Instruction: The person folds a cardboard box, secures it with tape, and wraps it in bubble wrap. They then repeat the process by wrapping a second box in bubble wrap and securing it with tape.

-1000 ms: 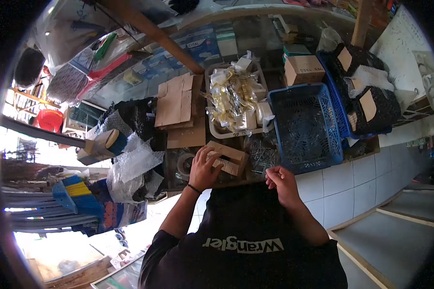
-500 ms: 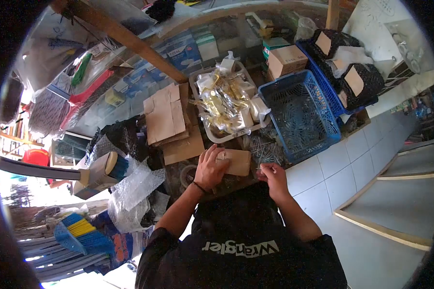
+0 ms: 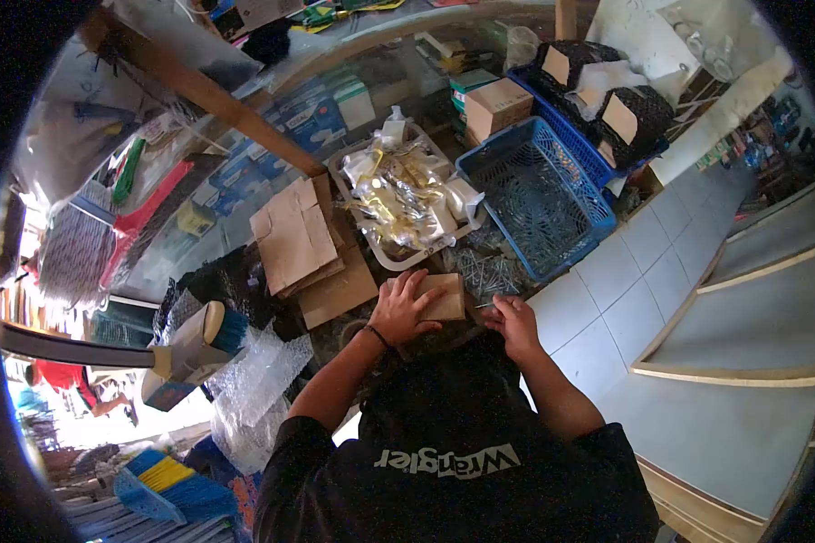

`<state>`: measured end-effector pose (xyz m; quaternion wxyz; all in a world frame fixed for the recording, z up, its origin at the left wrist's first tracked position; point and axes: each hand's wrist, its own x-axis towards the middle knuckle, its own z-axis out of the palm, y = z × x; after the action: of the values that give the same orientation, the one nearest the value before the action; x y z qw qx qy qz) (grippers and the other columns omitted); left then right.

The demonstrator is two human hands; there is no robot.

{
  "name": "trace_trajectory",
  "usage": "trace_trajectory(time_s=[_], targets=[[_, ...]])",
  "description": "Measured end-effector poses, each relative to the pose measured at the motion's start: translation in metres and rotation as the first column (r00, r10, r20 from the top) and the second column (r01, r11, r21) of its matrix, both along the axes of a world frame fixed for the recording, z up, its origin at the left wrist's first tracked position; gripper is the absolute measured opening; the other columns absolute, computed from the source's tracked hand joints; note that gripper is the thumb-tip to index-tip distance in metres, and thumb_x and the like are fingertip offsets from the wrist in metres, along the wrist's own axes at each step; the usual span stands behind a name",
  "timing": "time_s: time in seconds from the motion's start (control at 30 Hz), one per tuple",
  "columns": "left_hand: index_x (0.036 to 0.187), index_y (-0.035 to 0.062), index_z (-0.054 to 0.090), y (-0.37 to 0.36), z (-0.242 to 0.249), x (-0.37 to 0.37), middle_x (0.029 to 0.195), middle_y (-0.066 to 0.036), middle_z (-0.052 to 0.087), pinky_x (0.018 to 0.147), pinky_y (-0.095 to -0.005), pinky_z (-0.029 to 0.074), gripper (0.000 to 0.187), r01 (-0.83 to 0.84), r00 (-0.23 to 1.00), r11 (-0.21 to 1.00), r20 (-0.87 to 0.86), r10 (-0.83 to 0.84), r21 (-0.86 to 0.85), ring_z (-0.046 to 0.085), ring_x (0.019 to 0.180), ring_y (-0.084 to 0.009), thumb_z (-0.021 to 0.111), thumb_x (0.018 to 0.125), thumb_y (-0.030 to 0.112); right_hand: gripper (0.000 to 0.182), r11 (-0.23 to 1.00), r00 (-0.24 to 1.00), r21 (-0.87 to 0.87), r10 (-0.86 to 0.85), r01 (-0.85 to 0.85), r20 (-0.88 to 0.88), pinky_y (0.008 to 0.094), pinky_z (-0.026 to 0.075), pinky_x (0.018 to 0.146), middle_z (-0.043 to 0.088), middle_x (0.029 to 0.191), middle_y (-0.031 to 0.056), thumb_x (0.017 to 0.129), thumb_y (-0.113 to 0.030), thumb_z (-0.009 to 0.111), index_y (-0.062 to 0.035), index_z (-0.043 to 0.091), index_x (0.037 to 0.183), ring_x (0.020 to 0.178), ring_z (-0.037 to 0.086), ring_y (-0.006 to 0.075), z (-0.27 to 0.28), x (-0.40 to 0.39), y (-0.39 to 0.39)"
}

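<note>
Cardboard box [image 3: 445, 299] sits at 10 o'clock from the right hand [image 3: 511, 324], beneath the spread left hand [image 3: 404, 312]. The right fingertips pinch a thin piece [image 3: 484, 306] (mostly hidden, seemingly a nail); a slack pinch could drop it among the loose nails [image 3: 487, 273] at 11 o'clock.

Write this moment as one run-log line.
left hand: spread on cardboard box | right hand: curled near metal pieces
</note>
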<state>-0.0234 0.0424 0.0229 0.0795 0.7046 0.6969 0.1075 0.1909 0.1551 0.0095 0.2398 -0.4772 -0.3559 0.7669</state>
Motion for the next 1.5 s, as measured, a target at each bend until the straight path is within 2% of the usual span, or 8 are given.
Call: trace_trajectory(time_s=[0.4, 0.6, 0.7, 0.77, 0.83, 0.97, 1.2, 1.5], targets=[[0.136, 0.0308, 0.036, -0.002, 0.003, 0.001, 0.131, -0.015, 0.037, 0.090, -0.0509, 0.038, 0.070, -0.034, 0.998, 0.999, -0.047, 0.033, -0.030, 0.039, 0.117, -0.0350, 0.059, 0.075, 0.056, 0.012, 0.993, 0.999, -0.109, -0.040, 0.042, 0.021, 0.0322, 0.048, 0.064, 0.053, 0.072, -0.0010, 0.087, -0.021, 0.058, -0.0108, 0.052, 0.086, 0.077, 0.061, 0.0178, -0.002, 0.015, -0.001], [0.136, 0.0184, 0.036, -0.013, 0.018, -0.010, 0.129, -0.016, 0.037, 0.098, -0.0449, 0.033, 0.068, -0.161, 0.921, 0.984, 0.371, 0.120, 0.082, 0.038, 0.118, -0.0362, 0.063, 0.078, 0.044, 0.018, 0.994, 0.993, -0.093, -0.072, 0.064, -0.093, 0.0343, 0.049, 0.064, 0.052, 0.076, 0.0005, 0.086, -0.023, 0.058, -0.0076, 0.053, 0.094, 0.074, 0.061, 0.0194, 0.007, 0.021, 0.011], [0.137, 0.0081, 0.032, -0.016, 0.005, -0.021, 0.128, -0.016, 0.039, 0.102, -0.0396, 0.030, 0.070, -0.243, 0.656, 0.954, 0.754, 0.026, 0.178, 0.036, 0.122, -0.0321, 0.062, 0.082, 0.039, 0.013, 0.989, 0.980, -0.124, -0.099, 0.078, -0.171, 0.0348, 0.049, 0.065, 0.052, 0.074, -0.0002, 0.088, -0.022, 0.056, -0.0094, 0.053, 0.092, 0.075, 0.061, 0.0195, 0.014, 0.020, 0.016], [0.139, 0.0053, 0.027, -0.017, 0.005, -0.012, 0.133, -0.011, 0.038, 0.103, -0.0363, 0.028, 0.066, -0.301, 0.140, 0.953, 0.990, 0.015, 0.029, 0.032, 0.126, -0.0225, 0.054, 0.089, 0.040, 0.011, 0.989, 0.979, -0.129, -0.099, 0.077, -0.178, 0.0359, 0.048, 0.066, 0.052, 0.075, 0.0001, 0.088, -0.021, 0.055, -0.0108, 0.053, 0.090, 0.076, 0.061, 0.0198, 0.024, 0.019, 0.018], [0.140, 0.0068, 0.026, -0.020, 0.021, -0.006, 0.136, -0.009, 0.035, 0.103, -0.0354, 0.028, 0.064, -0.330, -0.204, 0.935, 0.977, 0.066, -0.132, 0.032, 0.126, -0.0189, 0.050, 0.091, 0.041, 0.010, 0.988, 0.974, -0.135, -0.098, 0.071, -0.206, 0.0362, 0.048, 0.066, 0.053, 0.075, 0.0002, 0.088, -0.021, 0.056, -0.0114, 0.053, 0.090, 0.077, 0.061, 0.0201, 0.031, 0.015, 0.018], [0.139, 0.0090, 0.029, -0.024, 0.040, 0.002, 0.135, -0.008, 0.042, 0.099, -0.0375, 0.036, 0.065, -0.197, -0.556, 0.893, 0.796, 0.238, -0.404, 0.043, 0.121, -0.0214, 0.037, 0.092, 0.053, 0.010, 0.992, 0.956, -0.117, -0.069, 0.037, -0.286, 0.0370, 0.046, 0.066, 0.053, 0.076, 0.0012, 0.087, -0.020, 0.057, -0.0121, 0.053, 0.091, 0.076, 0.061, 0.0210, 0.043, 0.009, 0.020], [0.138, 0.0098, 0.032, -0.017, 0.014, 0.004, 0.134, -0.010, 0.044, 0.099, -0.0441, 0.037, 0.067, -0.047, -0.834, 0.970, 0.544, 0.094, -0.239, 0.045, 0.121, -0.0270, 0.031, 0.091, 0.057, 0.010, 0.998, 0.945, -0.065, -0.030, 0.008, -0.327, 0.0373, 0.045, 0.066, 0.054, 0.076, 0.0021, 0.087, -0.018, 0.058, -0.0115, 0.053, 0.091, 0.075, 0.060, 0.0210, 0.059, 0.003, 0.011], [0.139, 0.0093, 0.029, -0.013, 0.009, 0.006, 0.137, -0.015, 0.039, 0.100, -0.0507, 0.036, 0.074, -0.019, -0.876, 0.976, 0.474, 0.088, -0.217, 0.042, 0.123, -0.0327, 0.028, 0.088, 0.063, 0.010, 0.976, 0.910, 0.180, 0.180, -0.119, -0.374, 0.0320, 0.050, 0.064, 0.054, 0.077, 0.0050, 0.090, -0.014, 0.052, -0.0043, 0.051, 0.090, 0.081, 0.062, 0.0229, 0.108, -0.011, -0.014]])
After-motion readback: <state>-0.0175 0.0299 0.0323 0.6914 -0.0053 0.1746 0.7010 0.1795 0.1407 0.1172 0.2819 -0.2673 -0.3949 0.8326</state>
